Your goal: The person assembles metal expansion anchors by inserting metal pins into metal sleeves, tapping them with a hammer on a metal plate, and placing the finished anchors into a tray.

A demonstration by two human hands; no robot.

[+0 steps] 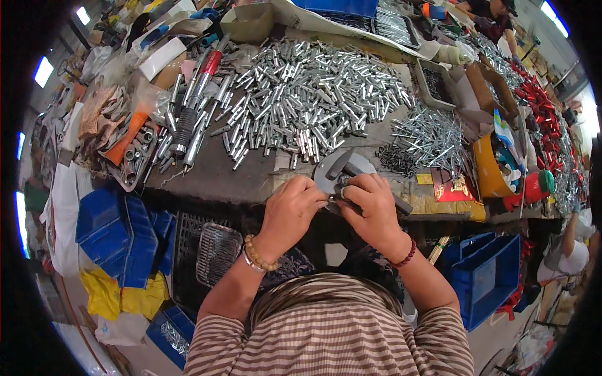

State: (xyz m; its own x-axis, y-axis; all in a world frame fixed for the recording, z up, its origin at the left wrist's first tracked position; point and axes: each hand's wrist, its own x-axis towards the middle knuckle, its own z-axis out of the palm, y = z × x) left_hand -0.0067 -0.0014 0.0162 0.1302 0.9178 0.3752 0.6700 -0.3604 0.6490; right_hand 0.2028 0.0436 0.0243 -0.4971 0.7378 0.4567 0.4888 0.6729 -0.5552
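A small metal part (pixel 342 188) is pinched by left hand (pixel 290 210) and right hand (pixel 375 210) at the worktop (pixel 219 169) near edge. If grip slips, it could be dropped over that edge, likely into the blue bins (pixel 486 276).

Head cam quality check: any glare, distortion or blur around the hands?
Head view: strong fisheye bend, table edge curves and the corners go black. Glare sits on the heap of metal tubes and the ceiling lights blow out at the rim. Left hand and right hand are evenly lit and fairly sharp; the small part they pinch is too small to resolve.
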